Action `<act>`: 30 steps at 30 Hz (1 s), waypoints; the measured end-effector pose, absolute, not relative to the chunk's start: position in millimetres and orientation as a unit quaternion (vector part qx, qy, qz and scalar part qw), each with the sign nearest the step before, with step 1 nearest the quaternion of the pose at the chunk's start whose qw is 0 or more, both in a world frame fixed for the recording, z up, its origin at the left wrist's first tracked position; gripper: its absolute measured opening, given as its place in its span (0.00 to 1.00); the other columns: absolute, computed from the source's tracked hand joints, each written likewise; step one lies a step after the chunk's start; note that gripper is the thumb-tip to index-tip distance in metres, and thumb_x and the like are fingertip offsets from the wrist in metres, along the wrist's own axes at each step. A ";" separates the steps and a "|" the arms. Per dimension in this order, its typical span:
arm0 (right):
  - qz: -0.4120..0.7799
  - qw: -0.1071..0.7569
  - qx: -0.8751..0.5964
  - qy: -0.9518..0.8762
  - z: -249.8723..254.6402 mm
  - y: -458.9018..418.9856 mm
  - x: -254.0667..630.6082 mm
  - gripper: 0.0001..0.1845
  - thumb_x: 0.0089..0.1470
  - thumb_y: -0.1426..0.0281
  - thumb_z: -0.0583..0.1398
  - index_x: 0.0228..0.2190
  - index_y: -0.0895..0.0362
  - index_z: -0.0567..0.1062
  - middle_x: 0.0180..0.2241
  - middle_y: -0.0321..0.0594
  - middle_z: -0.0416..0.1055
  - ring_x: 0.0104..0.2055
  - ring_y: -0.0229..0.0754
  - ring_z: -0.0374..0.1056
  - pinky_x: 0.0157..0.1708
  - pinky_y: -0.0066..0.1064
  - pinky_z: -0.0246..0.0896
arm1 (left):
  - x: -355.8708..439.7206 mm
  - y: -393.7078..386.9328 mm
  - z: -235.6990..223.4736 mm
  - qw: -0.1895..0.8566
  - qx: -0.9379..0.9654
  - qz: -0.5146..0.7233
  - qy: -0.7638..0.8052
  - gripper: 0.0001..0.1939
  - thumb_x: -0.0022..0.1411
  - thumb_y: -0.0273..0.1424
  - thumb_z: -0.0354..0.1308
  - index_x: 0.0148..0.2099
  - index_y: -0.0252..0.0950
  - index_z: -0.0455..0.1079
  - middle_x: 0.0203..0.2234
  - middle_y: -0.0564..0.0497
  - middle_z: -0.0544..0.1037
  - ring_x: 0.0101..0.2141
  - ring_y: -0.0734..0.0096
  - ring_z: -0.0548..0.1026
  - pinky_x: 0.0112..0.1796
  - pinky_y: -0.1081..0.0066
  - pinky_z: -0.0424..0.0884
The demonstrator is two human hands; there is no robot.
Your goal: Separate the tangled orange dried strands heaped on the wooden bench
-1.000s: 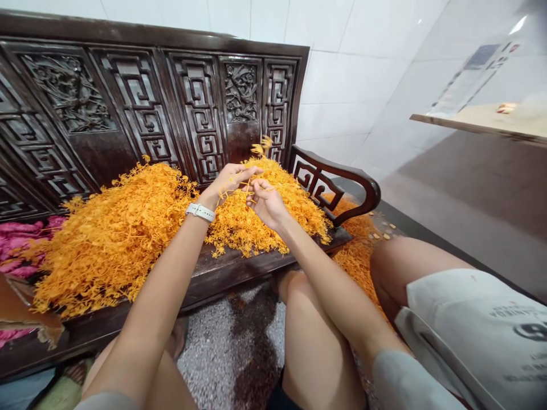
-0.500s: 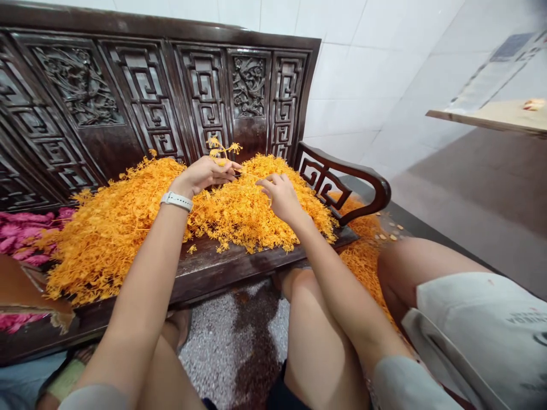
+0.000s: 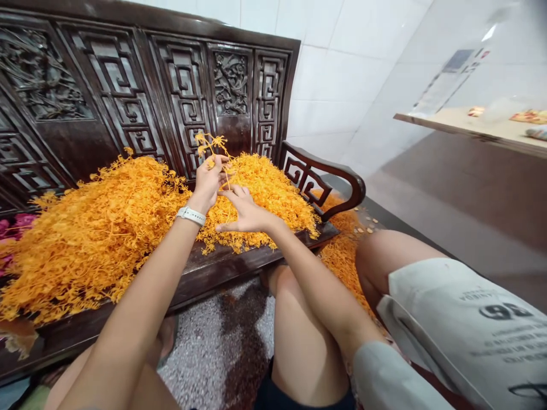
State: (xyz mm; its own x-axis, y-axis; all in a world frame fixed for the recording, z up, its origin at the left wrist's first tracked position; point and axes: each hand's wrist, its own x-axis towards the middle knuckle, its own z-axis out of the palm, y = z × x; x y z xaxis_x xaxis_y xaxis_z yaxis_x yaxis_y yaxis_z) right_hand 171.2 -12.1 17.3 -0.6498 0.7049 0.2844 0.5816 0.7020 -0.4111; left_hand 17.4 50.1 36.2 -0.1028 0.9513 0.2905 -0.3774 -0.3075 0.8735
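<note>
My left hand [image 3: 209, 182] stands upright at the back of a large heap of dried orange branching sprigs [image 3: 106, 239], pinching one thin sprig [image 3: 211, 146] that rises above the fingers. A white watch band [image 3: 191, 216] circles that wrist. My right hand [image 3: 243, 210] lies just below and to the right of the left, its fingers spread and holding nothing. Its fingertips are close to the sprig's lower stem, and the heap lies beneath it.
The heap lies on the seat of a dark carved wooden bench [image 3: 183, 97] with a curved armrest [image 3: 325, 176]. More orange sprigs [image 3: 342, 267] and crumbs lie beyond the armrest. Pink material [image 3: 12, 228] shows at far left. My knees and grey shorts [image 3: 461, 324] fill the lower right.
My left hand has turned from palm-down to upright, lifting the sprig higher. My right hand has moved left and closer to it. The view has shifted slightly.
</note>
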 end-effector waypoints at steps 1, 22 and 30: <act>0.178 0.209 -0.356 -0.893 18.9 -12.3 173.2 0.59 0.49 0.36 0.72 0.71 0.54 0.64 0.69 0.59 0.59 0.71 0.71 0.53 0.70 0.66 0.50 | 16.3 50.9 35.7 0.506 0.441 0.669 0.318 0.17 0.71 0.49 0.68 0.42 0.42 0.77 0.30 0.53 0.78 0.23 0.79 0.73 0.26 0.77 0.69; 0.335 0.493 -0.316 -0.738 16.9 10.6 186.4 0.19 0.68 0.52 0.61 0.32 0.52 0.69 0.25 0.32 0.65 0.27 0.38 0.59 0.31 0.34 0.56 | 45.2 43.2 32.1 0.493 0.508 0.630 0.320 0.10 0.63 0.36 0.72 0.35 0.35 0.79 0.23 0.55 0.72 0.17 0.82 0.60 0.19 0.76 0.54; 0.437 0.355 -0.198 -0.802 46.7 -12.1 203.4 0.21 0.67 0.59 0.65 0.26 0.54 0.66 0.22 0.29 0.58 0.25 0.35 0.50 0.28 0.30 0.49 | 44.3 49.1 33.5 0.525 0.442 0.618 0.383 0.03 0.55 0.23 0.62 0.33 0.35 0.72 0.21 0.58 0.70 0.15 0.85 0.55 0.19 0.74 0.47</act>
